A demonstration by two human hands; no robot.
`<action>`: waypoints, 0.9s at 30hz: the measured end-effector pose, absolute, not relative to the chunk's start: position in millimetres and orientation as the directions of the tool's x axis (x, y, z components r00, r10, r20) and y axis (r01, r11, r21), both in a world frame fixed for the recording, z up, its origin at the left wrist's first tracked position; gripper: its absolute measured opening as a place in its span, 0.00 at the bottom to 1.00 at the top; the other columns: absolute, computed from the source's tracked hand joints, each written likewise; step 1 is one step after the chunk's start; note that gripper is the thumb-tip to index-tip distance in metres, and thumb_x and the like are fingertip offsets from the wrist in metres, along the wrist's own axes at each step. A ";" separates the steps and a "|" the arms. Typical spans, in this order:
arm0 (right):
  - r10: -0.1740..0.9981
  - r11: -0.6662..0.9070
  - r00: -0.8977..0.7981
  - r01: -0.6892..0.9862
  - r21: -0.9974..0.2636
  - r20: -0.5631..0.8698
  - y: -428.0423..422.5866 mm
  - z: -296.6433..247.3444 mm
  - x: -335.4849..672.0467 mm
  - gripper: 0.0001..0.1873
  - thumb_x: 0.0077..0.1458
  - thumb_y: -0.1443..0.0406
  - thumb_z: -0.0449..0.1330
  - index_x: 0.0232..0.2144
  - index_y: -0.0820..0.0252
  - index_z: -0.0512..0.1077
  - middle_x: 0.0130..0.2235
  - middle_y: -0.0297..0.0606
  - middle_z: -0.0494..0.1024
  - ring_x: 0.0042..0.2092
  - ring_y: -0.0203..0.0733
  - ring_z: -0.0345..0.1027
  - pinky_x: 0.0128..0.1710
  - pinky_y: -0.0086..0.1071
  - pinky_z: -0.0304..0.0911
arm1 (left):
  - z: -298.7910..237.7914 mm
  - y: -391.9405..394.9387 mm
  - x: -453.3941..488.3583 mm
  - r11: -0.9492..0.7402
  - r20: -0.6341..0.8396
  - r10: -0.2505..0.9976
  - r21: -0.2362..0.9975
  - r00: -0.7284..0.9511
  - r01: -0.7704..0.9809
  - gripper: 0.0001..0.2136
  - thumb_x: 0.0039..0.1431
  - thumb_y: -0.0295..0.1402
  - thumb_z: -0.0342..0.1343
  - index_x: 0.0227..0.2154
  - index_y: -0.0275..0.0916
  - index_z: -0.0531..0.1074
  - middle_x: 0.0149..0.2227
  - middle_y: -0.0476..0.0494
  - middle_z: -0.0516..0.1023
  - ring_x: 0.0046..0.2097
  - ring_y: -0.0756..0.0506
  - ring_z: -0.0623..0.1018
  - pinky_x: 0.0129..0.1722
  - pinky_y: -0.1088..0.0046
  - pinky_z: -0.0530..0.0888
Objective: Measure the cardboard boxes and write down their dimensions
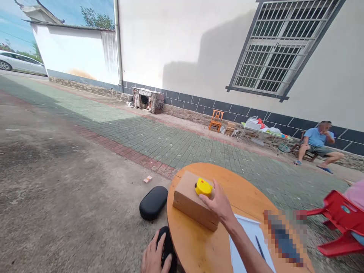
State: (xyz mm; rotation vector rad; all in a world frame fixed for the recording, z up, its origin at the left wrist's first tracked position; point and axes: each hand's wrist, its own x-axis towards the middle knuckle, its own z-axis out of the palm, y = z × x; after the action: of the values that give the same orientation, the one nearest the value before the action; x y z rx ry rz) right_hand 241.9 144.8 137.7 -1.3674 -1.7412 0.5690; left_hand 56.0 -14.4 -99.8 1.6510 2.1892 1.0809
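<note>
A yellow tape measure (203,187) with a small red mark stands on top of a brown cardboard box (189,206). My right hand (218,203) reaches in from the right, its thumb and forefinger apart beside the tape measure. The thumb tip is close to its lower edge; whether it touches cannot be seen. Under my right forearm lies white paper (237,242) with a dark pen (260,247) on it. At the bottom, my left hand (155,254) rests with fingers spread on a black item (167,246), partly hidden and of unclear kind.
The box stands on a round wooden table (199,246); a blurred dark object (284,240) lies at its right. A black case (153,203) is on the ground. A red plastic chair (341,223) stands right. Near the wall sits a person (317,138) beside a cluttered folding table (265,131).
</note>
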 end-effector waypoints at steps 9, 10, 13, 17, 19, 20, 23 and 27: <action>0.954 0.099 0.271 0.110 -0.989 0.125 144.3 124.5 276.9 0.29 0.45 0.47 0.61 0.43 0.60 0.73 0.41 0.41 0.81 0.43 0.49 0.74 0.38 0.38 0.69 | 53.8 101.6 13.1 -0.060 0.134 0.930 0.974 -0.343 0.219 0.29 0.60 0.47 0.48 0.59 0.35 0.63 0.64 0.35 0.62 0.66 0.37 0.58 0.65 0.54 0.53; 0.933 0.080 0.348 0.040 -0.996 0.089 142.5 120.3 283.7 0.28 0.45 0.46 0.60 0.42 0.59 0.72 0.41 0.40 0.81 0.44 0.48 0.74 0.37 0.37 0.70 | 63.1 115.8 14.9 -0.067 0.119 0.948 0.981 -0.296 0.182 0.29 0.60 0.47 0.48 0.58 0.33 0.64 0.62 0.33 0.65 0.64 0.36 0.62 0.64 0.54 0.56; 0.897 0.031 0.441 -0.114 -0.993 -0.023 138.9 115.0 292.1 0.24 0.45 0.47 0.60 0.37 0.59 0.72 0.40 0.40 0.80 0.45 0.50 0.74 0.35 0.39 0.73 | 81.9 137.7 28.0 -0.078 0.092 0.986 0.992 -0.141 0.098 0.27 0.60 0.45 0.47 0.53 0.29 0.70 0.53 0.31 0.75 0.54 0.35 0.74 0.55 0.55 0.68; 0.913 0.021 0.392 -0.315 -0.949 -0.110 120.9 128.4 293.8 0.19 0.47 0.50 0.60 0.36 0.55 0.73 0.42 0.38 0.80 0.47 0.50 0.73 0.37 0.43 0.74 | 95.8 110.0 37.2 -0.137 0.141 0.988 0.989 -0.066 0.062 0.24 0.58 0.37 0.47 0.55 0.33 0.68 0.51 0.38 0.77 0.49 0.40 0.77 0.49 0.63 0.74; 0.925 0.081 0.364 -0.473 -0.877 -0.111 104.2 131.8 302.8 0.18 0.50 0.50 0.60 0.39 0.51 0.74 0.48 0.36 0.79 0.50 0.51 0.73 0.40 0.46 0.74 | 89.1 79.5 40.5 -0.170 0.175 0.982 0.982 -0.069 0.078 0.27 0.55 0.33 0.50 0.60 0.36 0.63 0.55 0.40 0.74 0.51 0.42 0.76 0.49 0.67 0.74; 0.922 0.097 0.370 -0.503 -0.859 -0.113 94.5 129.7 309.3 0.18 0.51 0.50 0.60 0.40 0.50 0.75 0.50 0.36 0.78 0.50 0.52 0.73 0.40 0.48 0.74 | 80.4 62.6 43.4 -0.176 0.183 0.980 0.980 -0.079 0.091 0.29 0.55 0.32 0.50 0.61 0.37 0.60 0.57 0.39 0.72 0.52 0.43 0.75 0.50 0.67 0.73; 0.917 0.082 0.366 -0.562 -0.823 -0.159 62.8 108.8 325.5 0.18 0.53 0.49 0.58 0.42 0.48 0.75 0.51 0.37 0.79 0.48 0.54 0.75 0.43 0.53 0.73 | 40.3 16.0 54.0 -0.163 0.196 0.967 0.967 -0.163 0.196 0.28 0.60 0.37 0.49 0.63 0.37 0.57 0.59 0.37 0.70 0.54 0.42 0.75 0.53 0.66 0.73; 0.931 0.047 0.308 -0.628 -0.776 -0.194 31.0 74.3 325.6 0.23 0.53 0.51 0.61 0.50 0.50 0.73 0.45 0.36 0.82 0.45 0.51 0.76 0.42 0.47 0.73 | -0.8 -8.4 60.1 -0.078 0.153 0.929 0.971 -0.338 0.226 0.29 0.62 0.48 0.46 0.62 0.39 0.59 0.60 0.37 0.69 0.58 0.38 0.71 0.56 0.63 0.71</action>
State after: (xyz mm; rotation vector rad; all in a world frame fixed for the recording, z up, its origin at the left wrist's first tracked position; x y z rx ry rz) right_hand 325.6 31.0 74.3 -0.9065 -0.4149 1.2432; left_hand 60.1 -8.4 -0.8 1.2649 1.5812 1.4611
